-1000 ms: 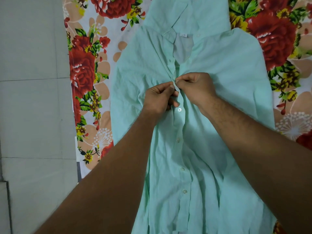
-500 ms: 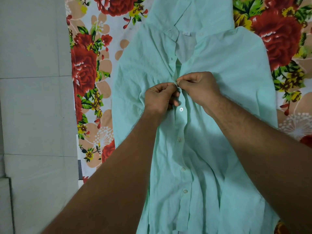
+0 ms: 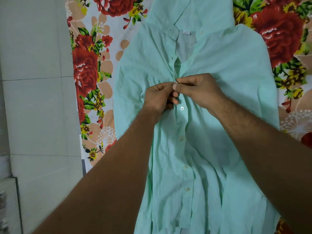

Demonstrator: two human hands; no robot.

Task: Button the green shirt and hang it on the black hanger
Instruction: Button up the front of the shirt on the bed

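The pale green shirt (image 3: 228,78) lies flat, collar away from me, on a flowered bedsheet. Several white buttons run down its front placket; the one just below my hands (image 3: 182,108) is fastened, and so are those further down. My left hand (image 3: 158,98) pinches the left placket edge at chest height. My right hand (image 3: 200,89) pinches the opposite edge, fingertips touching the left hand's. The button between them is hidden by my fingers. The neck opening above stays apart. No black hanger is in view.
The flowered bedsheet (image 3: 91,78) with red roses covers the bed under the shirt. Its left edge runs down the frame, with a grey tiled floor (image 3: 33,98) beyond it.
Both hands stay pinched at the same spot on the placket, with only small finger shifts. The camera view has drifted slightly.
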